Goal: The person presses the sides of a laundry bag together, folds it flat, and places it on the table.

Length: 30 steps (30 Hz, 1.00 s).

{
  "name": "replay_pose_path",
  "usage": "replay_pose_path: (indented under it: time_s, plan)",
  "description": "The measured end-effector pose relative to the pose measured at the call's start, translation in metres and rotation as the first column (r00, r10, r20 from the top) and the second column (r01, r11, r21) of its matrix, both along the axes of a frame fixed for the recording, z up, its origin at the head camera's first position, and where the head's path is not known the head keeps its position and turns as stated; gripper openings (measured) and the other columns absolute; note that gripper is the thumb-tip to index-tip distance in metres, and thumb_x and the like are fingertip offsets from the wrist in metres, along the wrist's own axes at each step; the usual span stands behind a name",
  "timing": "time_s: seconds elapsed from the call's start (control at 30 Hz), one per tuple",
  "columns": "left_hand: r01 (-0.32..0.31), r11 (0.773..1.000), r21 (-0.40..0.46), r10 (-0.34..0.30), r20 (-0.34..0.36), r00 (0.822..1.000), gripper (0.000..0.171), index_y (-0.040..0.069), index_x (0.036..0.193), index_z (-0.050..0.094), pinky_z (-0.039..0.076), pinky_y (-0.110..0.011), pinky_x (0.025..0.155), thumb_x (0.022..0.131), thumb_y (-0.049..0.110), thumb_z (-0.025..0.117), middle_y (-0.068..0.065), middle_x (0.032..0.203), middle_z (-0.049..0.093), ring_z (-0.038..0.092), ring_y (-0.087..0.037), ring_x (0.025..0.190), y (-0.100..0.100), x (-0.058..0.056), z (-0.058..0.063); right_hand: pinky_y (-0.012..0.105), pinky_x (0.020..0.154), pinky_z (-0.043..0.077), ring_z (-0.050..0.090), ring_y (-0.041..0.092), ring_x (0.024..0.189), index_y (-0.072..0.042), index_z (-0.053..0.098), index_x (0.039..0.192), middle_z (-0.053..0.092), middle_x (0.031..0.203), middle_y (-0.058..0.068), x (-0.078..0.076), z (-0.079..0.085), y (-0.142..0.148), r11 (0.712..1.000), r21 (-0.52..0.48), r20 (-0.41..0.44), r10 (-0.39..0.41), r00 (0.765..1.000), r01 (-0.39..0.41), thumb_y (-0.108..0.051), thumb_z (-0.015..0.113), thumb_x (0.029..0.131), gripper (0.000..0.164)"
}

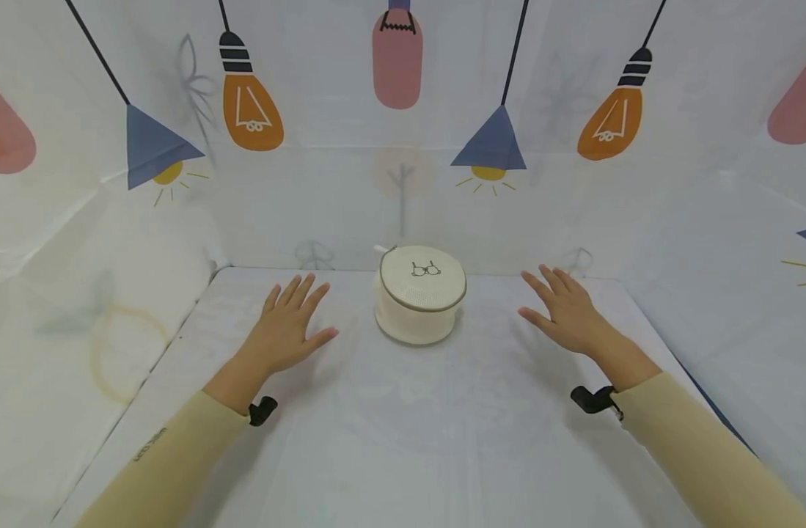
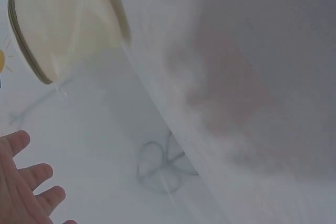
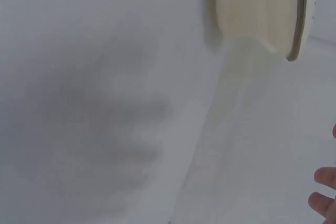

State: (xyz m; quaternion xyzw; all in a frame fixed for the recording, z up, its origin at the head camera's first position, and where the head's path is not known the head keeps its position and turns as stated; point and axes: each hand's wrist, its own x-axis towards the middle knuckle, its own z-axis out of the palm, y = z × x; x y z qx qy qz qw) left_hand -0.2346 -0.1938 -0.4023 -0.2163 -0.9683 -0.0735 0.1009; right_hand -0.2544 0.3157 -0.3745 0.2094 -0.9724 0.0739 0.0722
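Observation:
A round cream zippered bra wash bag [image 1: 419, 293] stands upright at the back middle of the table, its lid marked with a small bra drawing. To its left, my left hand [image 1: 290, 323] hovers over the table with fingers spread, apart from the bag. On the other side my right hand [image 1: 564, 312] is held likewise, fingers spread and holding nothing. The left wrist view shows the bag [image 2: 68, 19] at the upper left and some left fingers [image 2: 37, 176]. In the right wrist view the bag [image 3: 257, 9] is at the top, with a few right fingertips [image 3: 321, 203] at the edge.
The table [image 1: 403, 440] has a white cover. A white sheet [image 1: 323, 198] printed with lamps and bulbs hangs behind it and along both sides. A black wrist strap piece [image 1: 262, 411] shows at the left wrist, another [image 1: 590, 400] at the right.

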Motion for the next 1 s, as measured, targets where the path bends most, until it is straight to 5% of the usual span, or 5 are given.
replay_pose_path:
  time_s: [1.0]
  plan:
    - [0.042,0.963,0.265,-0.023,-0.075,0.997,0.078,0.008,0.156,0.030,0.016,-0.057,0.119,0.101,0.061,0.042,-0.022,0.159,0.029,0.025,-0.038,0.147,0.059,-0.024,0.007,0.071,0.112,0.018,0.013,0.047,0.147,-0.010,0.030,0.157,0.022,0.160,0.026,-0.017,-0.010,-0.052,0.954,-0.295,-0.005,0.044,0.999,-0.043,-0.045,0.048,0.105,0.066]
